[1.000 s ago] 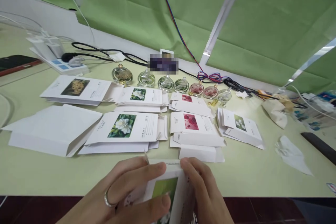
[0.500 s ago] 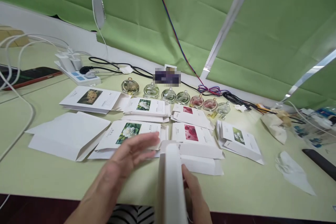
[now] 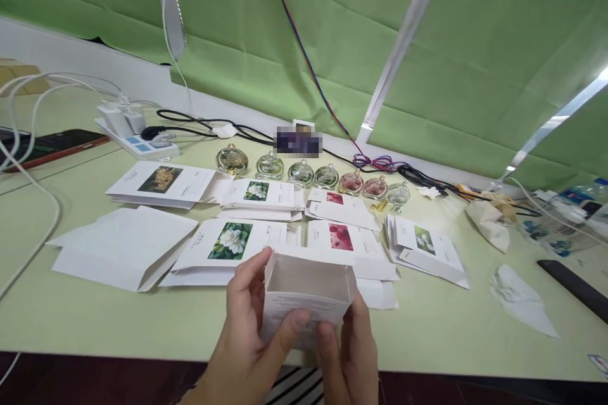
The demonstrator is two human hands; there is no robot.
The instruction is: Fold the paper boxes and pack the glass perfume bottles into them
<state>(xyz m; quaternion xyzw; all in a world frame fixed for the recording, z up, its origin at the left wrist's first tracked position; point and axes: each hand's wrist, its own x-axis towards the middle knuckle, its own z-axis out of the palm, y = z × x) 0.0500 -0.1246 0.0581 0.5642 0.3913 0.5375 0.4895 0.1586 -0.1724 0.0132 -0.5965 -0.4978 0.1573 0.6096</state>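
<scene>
Both my hands hold a small white cardboard box (image 3: 308,307) above the table's front edge. Its top is open toward me and shows a bare grey inside; small print covers the side facing me. My left hand (image 3: 254,329) wraps its left side, thumb on the printed face. My right hand (image 3: 349,345) grips the right side, thumb also on the front. Just beyond lie flattened white cartons: one with a white-flower picture (image 3: 230,240), one with a red-flower picture (image 3: 341,237), and a plain one (image 3: 118,247) at left. Farther back stands a row of round glass bottles (image 3: 301,173).
A power strip (image 3: 152,147) with plugs and white cables is at back left, near a phone (image 3: 57,145). Black cables (image 3: 422,178) run along the wall. Crumpled tissue (image 3: 522,300) and a dark bar-shaped object (image 3: 574,288) lie at right.
The box has turned from edge-on to its printed side and open top facing me. My left hand, apart from it before, has closed on its left side.
</scene>
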